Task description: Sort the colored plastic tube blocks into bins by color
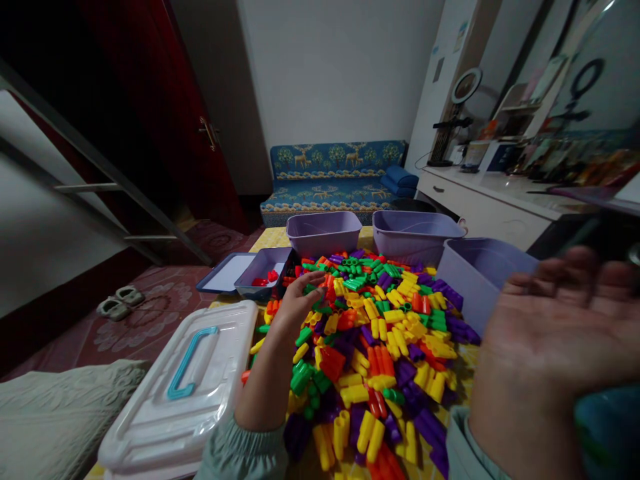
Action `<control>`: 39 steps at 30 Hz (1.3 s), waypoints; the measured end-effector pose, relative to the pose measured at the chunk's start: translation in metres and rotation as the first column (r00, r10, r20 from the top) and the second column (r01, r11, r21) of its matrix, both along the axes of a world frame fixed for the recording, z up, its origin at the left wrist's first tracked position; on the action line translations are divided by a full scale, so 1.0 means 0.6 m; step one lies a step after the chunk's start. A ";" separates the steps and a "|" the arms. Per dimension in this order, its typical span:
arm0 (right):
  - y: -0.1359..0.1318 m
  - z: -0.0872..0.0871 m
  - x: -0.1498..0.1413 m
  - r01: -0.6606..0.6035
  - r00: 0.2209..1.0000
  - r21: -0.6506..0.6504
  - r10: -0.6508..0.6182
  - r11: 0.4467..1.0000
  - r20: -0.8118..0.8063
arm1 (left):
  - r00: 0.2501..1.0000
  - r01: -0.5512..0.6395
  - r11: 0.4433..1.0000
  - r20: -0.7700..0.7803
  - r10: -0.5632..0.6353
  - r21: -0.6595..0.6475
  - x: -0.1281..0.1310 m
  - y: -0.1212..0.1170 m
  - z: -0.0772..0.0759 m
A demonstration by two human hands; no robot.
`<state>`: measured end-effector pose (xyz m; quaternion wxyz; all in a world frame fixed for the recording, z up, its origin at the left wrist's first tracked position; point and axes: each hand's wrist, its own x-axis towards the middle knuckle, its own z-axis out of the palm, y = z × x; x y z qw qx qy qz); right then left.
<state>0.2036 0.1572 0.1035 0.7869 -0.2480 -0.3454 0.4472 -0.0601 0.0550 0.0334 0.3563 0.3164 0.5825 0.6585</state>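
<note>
A big heap of plastic tube pieces [380, 333] in red, yellow, green, purple and orange covers the table in front of me. My left hand [299, 300] reaches into the heap's far left side, fingers curled down onto the pieces; whether it grips one is hidden. My right hand [555, 340] is raised close to the camera at the right, palm toward me, fingers stretched out and holding nothing. A small purple tray [260, 270] with a few red pieces sits just beyond my left hand.
Three purple tubs stand behind the heap: one [323, 232], one [415, 235], one [480, 273] at the right. A white lidded box [185, 387] with a teal handle lies at the left. A blue lid [220, 275], a blue sofa [335, 180] and a white counter [495, 200] lie beyond.
</note>
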 end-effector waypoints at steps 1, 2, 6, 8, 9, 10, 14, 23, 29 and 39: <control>-0.001 0.004 -0.023 -0.062 0.997 0.014 0.063 0.998 -0.049 | 0.995 -0.012 1.000 -0.097 0.010 -0.026 -0.001 0.000 -0.002; 0.000 0.005 -0.046 -0.114 0.993 0.001 0.114 0.993 -0.033 | 0.978 -0.021 0.999 -0.210 0.010 -0.047 -0.002 0.000 -0.004; 0.005 -0.034 -0.116 -0.377 0.619 -0.116 0.344 0.919 0.706 | 0.788 -0.031 0.992 -0.614 -0.049 -0.119 0.001 -0.003 -0.007; 0.005 -0.064 -0.134 -0.402 0.173 -0.171 0.258 0.900 0.950 | 0.690 -0.038 0.986 -0.718 -0.091 -0.162 0.006 -0.004 -0.007; 0.003 -0.078 -0.139 -0.409 -0.017 -0.175 0.185 0.896 0.983 | 0.647 -0.047 0.983 -0.755 -0.104 -0.176 0.010 -0.005 -0.006; -0.001 -0.089 -0.144 -0.419 -0.163 -0.170 0.110 0.892 0.980 | 0.606 -0.052 0.981 -0.786 -0.119 -0.188 0.013 -0.005 -0.005; -0.016 -0.112 -0.158 -0.465 -0.386 -0.149 -0.049 0.873 0.921 | 0.516 0.082 0.961 -0.814 -0.268 -0.264 0.022 -0.008 -0.006; -0.018 -0.124 -0.180 -0.353 -0.438 -0.136 -0.035 0.926 0.898 | 0.510 0.102 0.965 -0.820 -0.259 -0.241 0.046 0.006 -0.024; -0.018 -0.130 -0.182 -0.367 -0.397 -0.140 -0.018 0.920 0.918 | 0.501 0.082 0.974 -0.836 -0.225 -0.213 0.041 0.016 -0.028; -0.018 -0.130 -0.185 -0.306 -0.450 -0.157 0.002 0.939 0.893 | 0.448 0.126 0.956 -0.844 -0.294 -0.266 0.033 0.005 -0.032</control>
